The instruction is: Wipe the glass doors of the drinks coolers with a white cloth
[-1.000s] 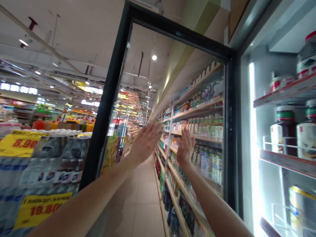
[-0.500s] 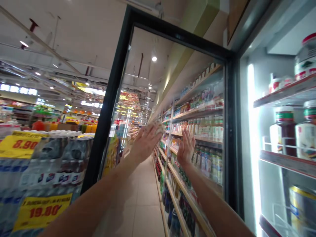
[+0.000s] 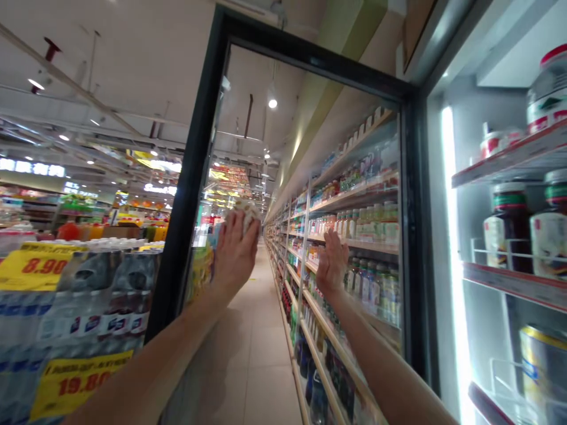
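Ahead of me stands the open glass door (image 3: 354,147) of a refrigerated display case, with a dark frame (image 3: 188,177). My left hand (image 3: 237,251) holds a pale, patterned cloth (image 3: 245,211) against the glass, in the left half of the pane. Part of the cloth is hidden behind the fingers and palm. On the right side of the pane my right hand (image 3: 332,262) is raised with its fingers stretched out, holding nothing. It appears to rest on the glass.
On the right, the lit case holds bottles (image 3: 509,227) and a can (image 3: 543,366) on shelves. Stacked packs of bottled drinks (image 3: 95,319) with yellow price signs (image 3: 35,265) stand at left. Beyond the glass, an aisle floor (image 3: 248,354) runs beside long drink shelves (image 3: 354,242).
My left hand has moved left across the glass with the cloth. My right hand stays in nearly the same place. The view has shifted slightly.
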Action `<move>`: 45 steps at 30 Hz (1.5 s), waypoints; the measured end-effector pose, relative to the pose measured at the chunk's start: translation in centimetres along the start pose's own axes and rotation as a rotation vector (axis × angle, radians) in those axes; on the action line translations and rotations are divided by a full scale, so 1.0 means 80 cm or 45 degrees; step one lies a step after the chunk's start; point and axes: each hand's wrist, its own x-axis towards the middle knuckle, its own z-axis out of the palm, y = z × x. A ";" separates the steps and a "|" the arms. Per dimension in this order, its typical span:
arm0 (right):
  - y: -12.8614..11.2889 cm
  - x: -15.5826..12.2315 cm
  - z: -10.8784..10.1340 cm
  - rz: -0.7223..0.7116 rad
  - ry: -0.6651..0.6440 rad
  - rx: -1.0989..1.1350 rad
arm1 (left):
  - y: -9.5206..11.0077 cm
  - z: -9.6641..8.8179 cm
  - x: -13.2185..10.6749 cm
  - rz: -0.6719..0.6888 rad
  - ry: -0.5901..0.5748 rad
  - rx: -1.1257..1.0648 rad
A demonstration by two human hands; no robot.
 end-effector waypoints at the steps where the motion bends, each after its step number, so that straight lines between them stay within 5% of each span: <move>1: 0.000 0.000 0.000 -0.002 -0.003 0.003 | 0.005 0.000 -0.007 0.144 -0.049 -0.018; 5: 0.001 0.000 0.000 -0.018 0.000 0.029 | 0.016 0.006 -0.020 0.683 -0.215 -0.109; 9: 0.001 0.001 -0.001 -0.037 0.031 0.042 | -0.001 0.009 0.010 0.188 -0.033 -0.006; 11: 0.001 0.001 -0.001 -0.033 0.025 0.045 | -0.002 0.009 0.016 0.141 -0.035 -0.001; 14: 0.003 0.000 0.000 -0.029 0.011 0.060 | 0.005 0.008 0.013 0.685 -0.231 -0.110; 16: 0.004 -0.001 0.000 -0.022 0.008 0.067 | 0.007 0.007 0.015 0.813 -0.287 -0.141; 20: 0.003 -0.001 0.000 0.000 0.012 0.068 | 0.007 0.008 0.029 0.239 -0.121 -0.022; 22: 0.003 0.000 -0.001 0.006 0.014 0.068 | 0.011 0.007 0.028 0.360 -0.146 -0.028; 25: 0.002 0.000 -0.003 -0.007 0.028 0.084 | 0.011 0.004 0.024 0.820 -0.257 -0.108; 27: 0.003 0.000 -0.003 -0.012 0.034 0.094 | 0.003 0.001 0.030 0.708 -0.216 -0.084; 31: 0.005 -0.001 -0.002 -0.004 0.037 0.091 | -0.008 -0.002 0.033 0.117 -0.011 0.022; 36: 0.005 -0.001 -0.001 -0.028 0.036 0.081 | 0.007 -0.008 -0.015 0.522 -0.203 -0.083; 41: 0.004 -0.003 -0.001 -0.013 0.019 0.065 | 0.006 -0.008 -0.033 -0.066 0.004 0.008; 45: 0.002 -0.002 -0.001 -0.019 0.028 0.054 | 0.020 0.003 -0.027 0.391 -0.137 -0.080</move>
